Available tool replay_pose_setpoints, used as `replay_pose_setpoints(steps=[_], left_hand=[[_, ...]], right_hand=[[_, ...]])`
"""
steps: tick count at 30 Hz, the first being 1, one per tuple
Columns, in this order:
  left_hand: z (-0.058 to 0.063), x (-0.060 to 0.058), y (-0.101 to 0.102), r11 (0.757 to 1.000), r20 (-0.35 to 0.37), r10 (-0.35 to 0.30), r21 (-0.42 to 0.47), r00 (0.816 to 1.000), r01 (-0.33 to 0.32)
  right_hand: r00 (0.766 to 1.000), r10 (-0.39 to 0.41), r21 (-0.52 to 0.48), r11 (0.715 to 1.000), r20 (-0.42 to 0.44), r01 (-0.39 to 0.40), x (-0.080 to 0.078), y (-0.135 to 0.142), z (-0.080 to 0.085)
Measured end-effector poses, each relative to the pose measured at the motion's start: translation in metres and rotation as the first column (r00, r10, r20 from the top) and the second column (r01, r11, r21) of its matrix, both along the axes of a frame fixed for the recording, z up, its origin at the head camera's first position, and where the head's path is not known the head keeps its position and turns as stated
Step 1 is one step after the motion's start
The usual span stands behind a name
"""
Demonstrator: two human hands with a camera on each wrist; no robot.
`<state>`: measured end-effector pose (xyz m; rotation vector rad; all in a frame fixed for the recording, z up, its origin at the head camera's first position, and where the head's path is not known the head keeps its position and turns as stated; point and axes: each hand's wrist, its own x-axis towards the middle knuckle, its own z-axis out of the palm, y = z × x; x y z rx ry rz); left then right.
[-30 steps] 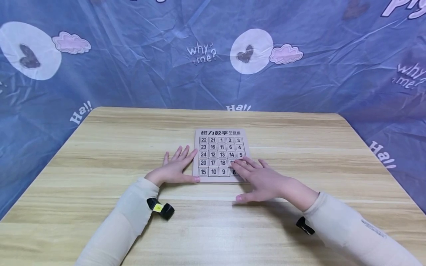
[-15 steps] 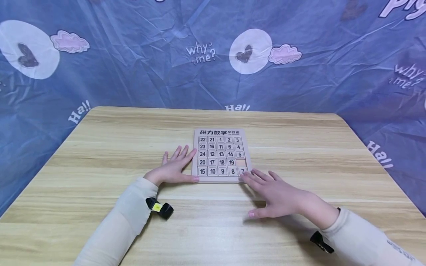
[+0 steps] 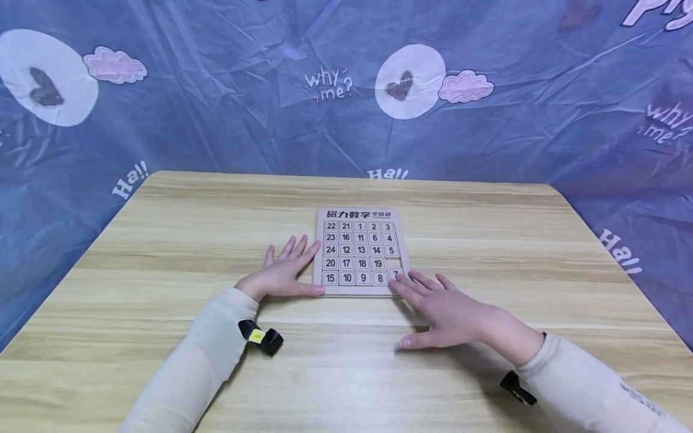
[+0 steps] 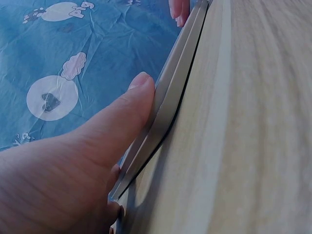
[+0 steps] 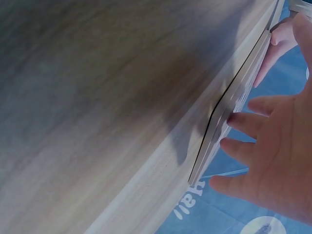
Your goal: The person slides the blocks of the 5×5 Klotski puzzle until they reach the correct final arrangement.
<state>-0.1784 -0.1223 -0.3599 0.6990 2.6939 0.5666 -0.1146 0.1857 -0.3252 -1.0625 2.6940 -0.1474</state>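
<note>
A flat number sliding puzzle (image 3: 360,291) lies on the table, with rows of numbered tiles under a printed heading. One bare slot (image 3: 392,263) shows at the right end of the fourth row, beside tile 19. Just below that slot, tile 7 (image 3: 396,274) sits slightly higher than tile 8. My left hand (image 3: 283,278) spreads along the puzzle's left side, its thumb touching the lower left corner; the left wrist view shows the thumb (image 4: 122,109) against the frame's edge. My right hand (image 3: 452,313) has extended fingers, one fingertip touching tile 7, the thumb held away from the puzzle.
The wood-grain table (image 3: 346,373) extends around the puzzle on all sides. A blue printed cloth (image 3: 243,90) hangs behind its far edge. A black wrist camera (image 3: 265,338) is strapped at the left sleeve, another (image 3: 518,388) at the right.
My right hand moved from over the fourth row down and right to tile 7, uncovering the bare slot. Tile 7 has since shifted slightly up toward it. My left hand stays put.
</note>
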Motion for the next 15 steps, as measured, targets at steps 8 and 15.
replay_pose_setpoints(steps=[8, 15], left_hand=[[0.0, -0.002, 0.0, 1.0, 0.008, -0.003, -0.013, 1.0, 0.003], [0.001, -0.002, 0.0, 1.0, 0.012, 0.0, -0.017, 1.0, 0.001]], right_hand=[[1.0, -0.006, 0.016, 1.0, -0.017, 0.007, -0.008, -0.001, -0.002], [1.0, -0.021, 0.025, 0.999, -0.02, 0.021, -0.016, -0.003, -0.003]])
